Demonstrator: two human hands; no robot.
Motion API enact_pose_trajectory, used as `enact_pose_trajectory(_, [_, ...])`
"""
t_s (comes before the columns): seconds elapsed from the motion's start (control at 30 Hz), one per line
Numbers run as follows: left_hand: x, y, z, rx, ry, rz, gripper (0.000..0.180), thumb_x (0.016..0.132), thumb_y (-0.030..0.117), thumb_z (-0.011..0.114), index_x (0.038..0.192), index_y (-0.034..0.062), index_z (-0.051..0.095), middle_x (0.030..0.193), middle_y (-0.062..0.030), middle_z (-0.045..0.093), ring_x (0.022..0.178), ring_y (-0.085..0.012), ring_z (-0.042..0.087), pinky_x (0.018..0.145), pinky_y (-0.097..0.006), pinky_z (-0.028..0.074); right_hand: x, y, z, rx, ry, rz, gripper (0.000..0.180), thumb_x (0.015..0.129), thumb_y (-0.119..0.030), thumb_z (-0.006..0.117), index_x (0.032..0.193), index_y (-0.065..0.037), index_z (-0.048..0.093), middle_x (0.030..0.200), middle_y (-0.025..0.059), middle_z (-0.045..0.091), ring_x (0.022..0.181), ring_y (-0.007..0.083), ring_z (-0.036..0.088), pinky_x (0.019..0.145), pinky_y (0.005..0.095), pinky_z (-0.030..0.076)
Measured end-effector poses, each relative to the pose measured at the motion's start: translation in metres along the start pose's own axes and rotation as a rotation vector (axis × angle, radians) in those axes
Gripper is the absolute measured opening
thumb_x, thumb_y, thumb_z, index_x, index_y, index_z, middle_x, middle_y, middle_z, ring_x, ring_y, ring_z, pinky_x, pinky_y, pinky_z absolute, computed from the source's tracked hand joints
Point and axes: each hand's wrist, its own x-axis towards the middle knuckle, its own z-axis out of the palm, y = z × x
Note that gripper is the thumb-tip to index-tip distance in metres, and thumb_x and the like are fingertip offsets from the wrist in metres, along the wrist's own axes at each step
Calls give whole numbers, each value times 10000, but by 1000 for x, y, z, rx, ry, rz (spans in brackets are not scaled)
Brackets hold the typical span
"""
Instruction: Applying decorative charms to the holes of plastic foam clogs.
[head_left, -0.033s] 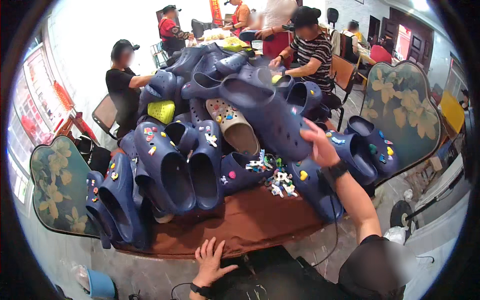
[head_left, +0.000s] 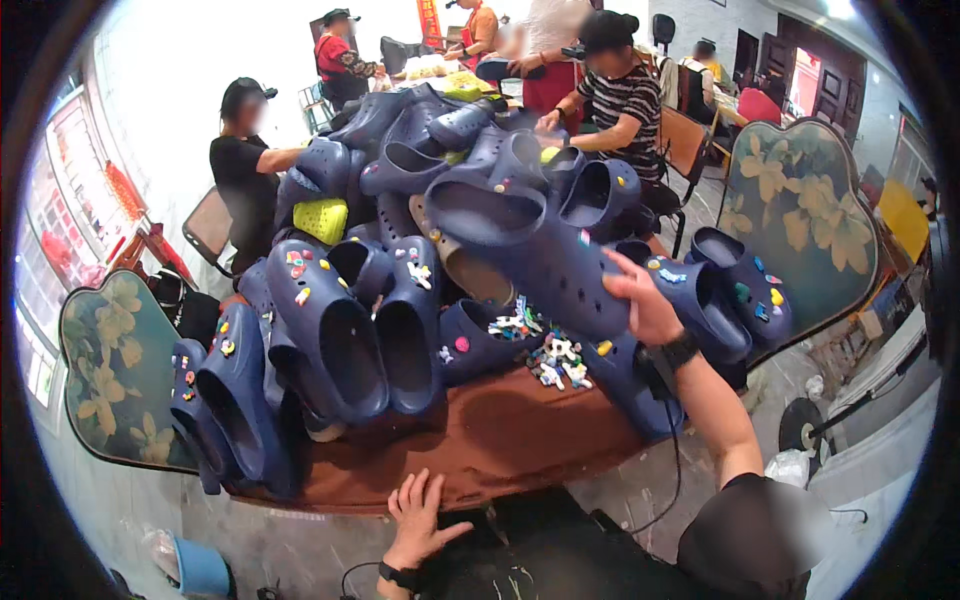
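Observation:
My right hand [head_left: 650, 310] grips a large navy clog [head_left: 550, 275] by its toe end, holding it up over the heap with its opening towards the far left. Resting at the table's near edge, my left hand [head_left: 418, 520] has its fingers spread and holds nothing. Below the held clog lies a small pile of colourful shoe charms [head_left: 560, 362], some of them spilling from a navy clog [head_left: 470, 345]. A beige clog [head_left: 478, 275] is partly hidden behind the held one. Two navy clogs with charms [head_left: 335, 330] lean side by side left of centre.
A brown cloth [head_left: 530, 430] covers the table's near part. Many navy clogs [head_left: 405, 170] are heaped behind, with a lime-green clog [head_left: 320, 220] at left. Floral panels [head_left: 800, 220] flank the table. Across the heap, a person in stripes [head_left: 620, 110] works. A blue bin [head_left: 202, 567] stands lower left.
My right hand has shifted slightly down with the navy clog, whose open end swung left and now covers more of the beige clog. My left hand has barely moved.

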Motion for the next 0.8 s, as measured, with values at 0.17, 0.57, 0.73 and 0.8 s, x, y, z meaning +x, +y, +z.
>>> enact_pose_trajectory(0.17, [10, 29, -26, -614, 599, -204, 1137, 698, 527, 809, 1478, -26, 194, 1473, -216, 252, 1371, -361, 261, 1148, -464, 226, -90, 7, 11, -133, -194, 284, 685, 742, -120, 719, 1365, 12, 467, 1275, 95, 568, 1124, 163, 571, 993, 299, 440])
enact_pose_trajectory(0.57, [12, 86, -46, -305, 309, 188, 339, 780, 162, 796, 665, 38, 503, 618, -138, 484, 570, -328, 518, 528, -410, 412, -77, 139, 57, -382, -373, 400, 458, 871, -298, 709, 1211, -13, 599, 1109, 42, 630, 1011, 118, 562, 894, 276, 452])
enact_pose_trajectory(0.73, [39, 80, -42, -485, 539, 49, 280, 821, 71, 742, 709, 0, 496, 654, -161, 468, 562, -341, 484, 513, -400, 390, -43, 155, 19, -1536, -128, -415, 165, 871, -153, 643, 989, -38, 638, 966, 144, 621, 925, 318, 599, 819, 430, 494])
enact_pose_trajectory(0.8, [50, 83, -33, -497, 520, 32, 283, 824, 77, 742, 708, 2, 495, 658, -159, 474, 568, -340, 491, 516, -401, 391, -36, 150, 13, -1556, -54, -407, 144, 854, -132, 647, 964, -40, 638, 973, 154, 600, 966, 344, 576, 829, 443, 494])
